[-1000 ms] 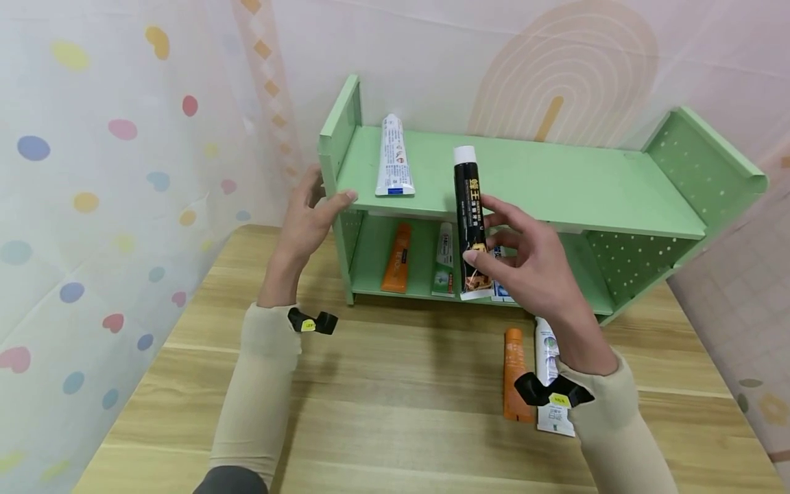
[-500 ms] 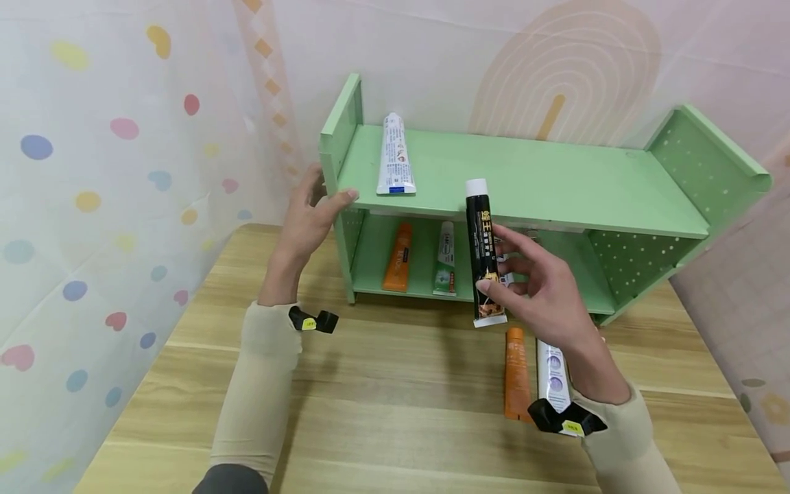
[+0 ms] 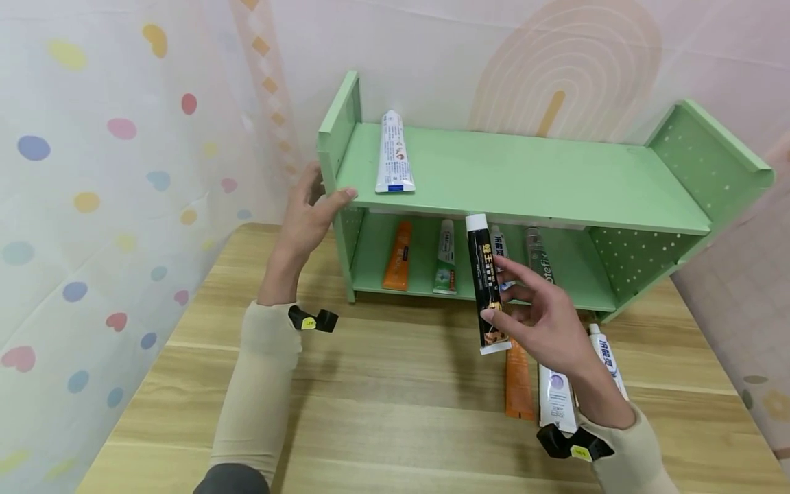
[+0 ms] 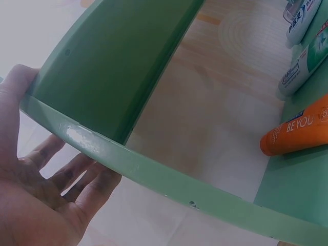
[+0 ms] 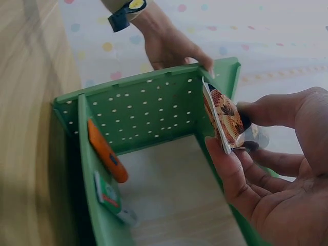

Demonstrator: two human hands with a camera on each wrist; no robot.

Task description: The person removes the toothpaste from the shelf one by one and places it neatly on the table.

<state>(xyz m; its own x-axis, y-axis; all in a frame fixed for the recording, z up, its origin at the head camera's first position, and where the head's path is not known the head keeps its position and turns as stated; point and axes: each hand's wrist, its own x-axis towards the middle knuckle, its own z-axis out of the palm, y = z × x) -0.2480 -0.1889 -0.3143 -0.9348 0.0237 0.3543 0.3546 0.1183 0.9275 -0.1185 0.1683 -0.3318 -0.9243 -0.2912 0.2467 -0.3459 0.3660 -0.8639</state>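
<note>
My right hand [image 3: 546, 322] pinches a black toothpaste tube [image 3: 484, 274] with a white cap, between thumb and fingers near its crimped end. The tube is held cap up, in front of the lower level of a green two-tier shelf [image 3: 555, 178]. In the right wrist view the tube [image 5: 225, 115] shows its honeycomb-patterned end. My left hand [image 3: 308, 219] grips the left side panel of the shelf, thumb on the front edge and fingers on the outside. A white toothpaste tube [image 3: 395, 154] lies on the top level at the left.
On the lower level lie an orange tube [image 3: 398, 257], a green-and-white tube [image 3: 445, 257], a partly hidden white tube and a grey-green tube [image 3: 538, 250]. In front, on the wooden table [image 3: 382, 398], are an orange tube [image 3: 520, 384] and white tubes [image 3: 557, 398], partly behind my right arm.
My right hand has lowered the black tube from across the top shelf's front edge, shifting it slightly right and toward me. The left hand has stayed on the side panel.
</note>
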